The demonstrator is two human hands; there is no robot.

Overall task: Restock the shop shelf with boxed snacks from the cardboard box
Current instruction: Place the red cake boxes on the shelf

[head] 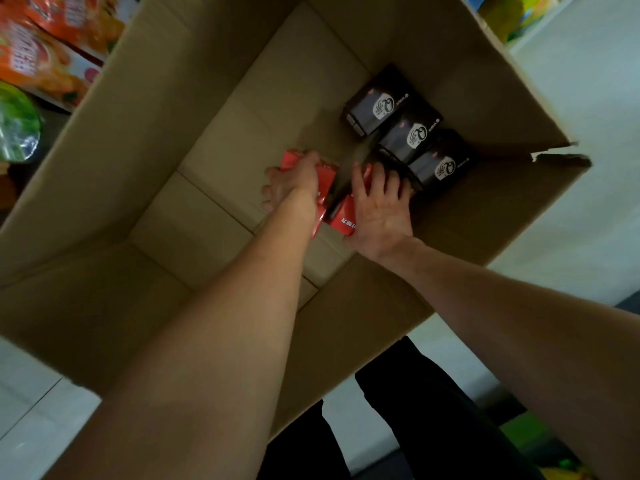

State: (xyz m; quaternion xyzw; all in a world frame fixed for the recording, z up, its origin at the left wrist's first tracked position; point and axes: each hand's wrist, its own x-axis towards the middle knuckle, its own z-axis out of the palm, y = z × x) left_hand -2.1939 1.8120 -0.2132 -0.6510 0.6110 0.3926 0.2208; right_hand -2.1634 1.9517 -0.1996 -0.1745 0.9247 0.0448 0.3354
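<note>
Both my arms reach down into a large open cardboard box (433, 50). My left hand (291, 183) grips a red snack box (323, 183) lying on the box floor, fingers curled over its far end. My right hand (379, 206) grips a second red snack box (344, 216) right beside the first, fingers spread over its top. Three black snack boxes (414, 136) with white logos stand in a row against the right wall, just beyond my right fingertips.
Shelves with orange snack bags (38, 60) and a green packet (15, 124) lie at the upper left. More colourful packets (509, 12) show at the top right. The cardboard box stands on a pale tiled floor (588, 98); my dark trousers (426, 410) are below.
</note>
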